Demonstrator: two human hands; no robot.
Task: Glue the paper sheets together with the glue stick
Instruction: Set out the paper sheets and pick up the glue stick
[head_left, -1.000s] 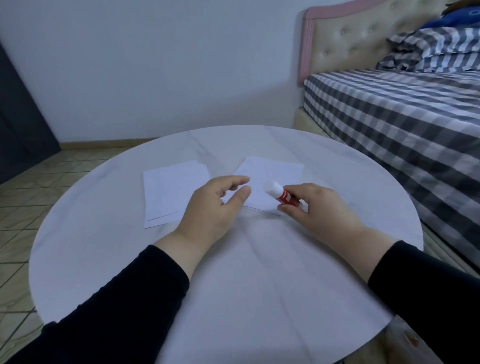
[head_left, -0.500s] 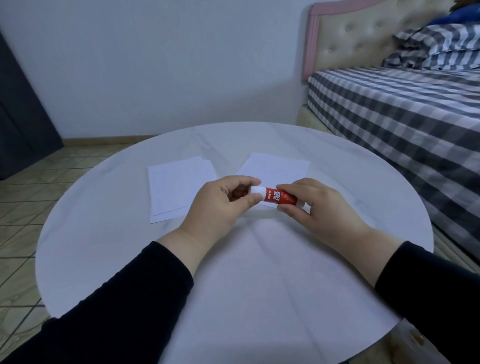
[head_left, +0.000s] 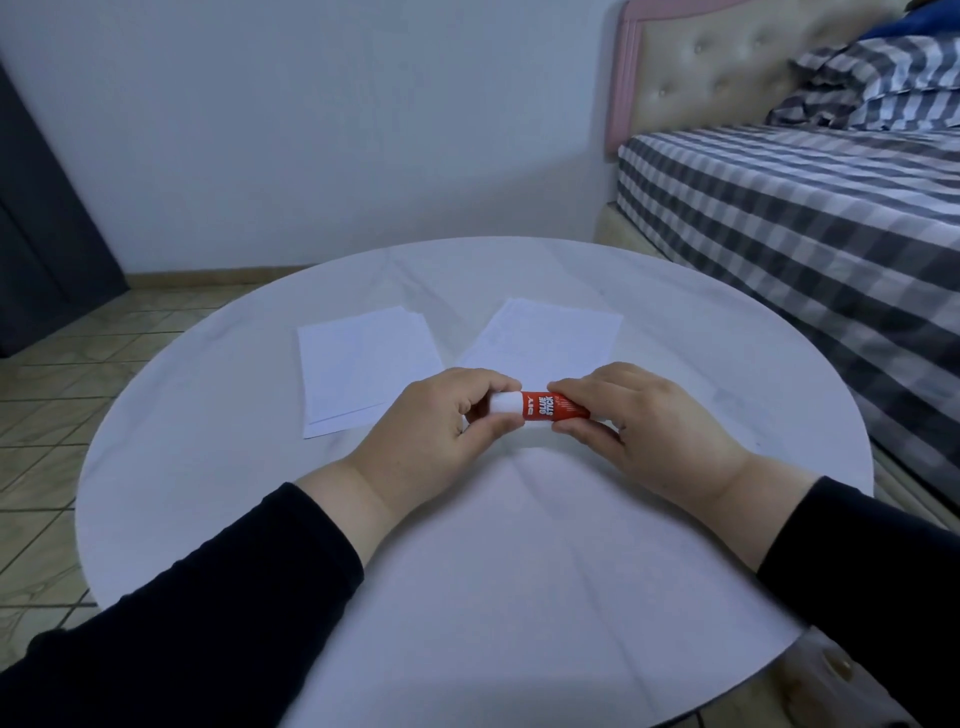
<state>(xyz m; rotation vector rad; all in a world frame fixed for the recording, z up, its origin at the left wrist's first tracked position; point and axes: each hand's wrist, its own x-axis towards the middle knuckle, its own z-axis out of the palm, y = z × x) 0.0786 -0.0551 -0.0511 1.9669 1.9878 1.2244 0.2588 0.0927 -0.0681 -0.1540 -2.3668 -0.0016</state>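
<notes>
Glue stick (head_left: 550, 413) lies level above the near table (head_left: 519, 571), right hand (head_left: 644, 431) pinching its red body, left hand (head_left: 441, 431) gripping the white cap (head_left: 506, 415). Cap looks unremoved; both paper sheets, left (head_left: 363, 369) and right (head_left: 550, 338), lie apart, unglued

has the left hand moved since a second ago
Yes. The left hand has gone right, toward the right-hand white paper sheet, and now grips the white cap of the red glue stick that the right hand holds.
</notes>
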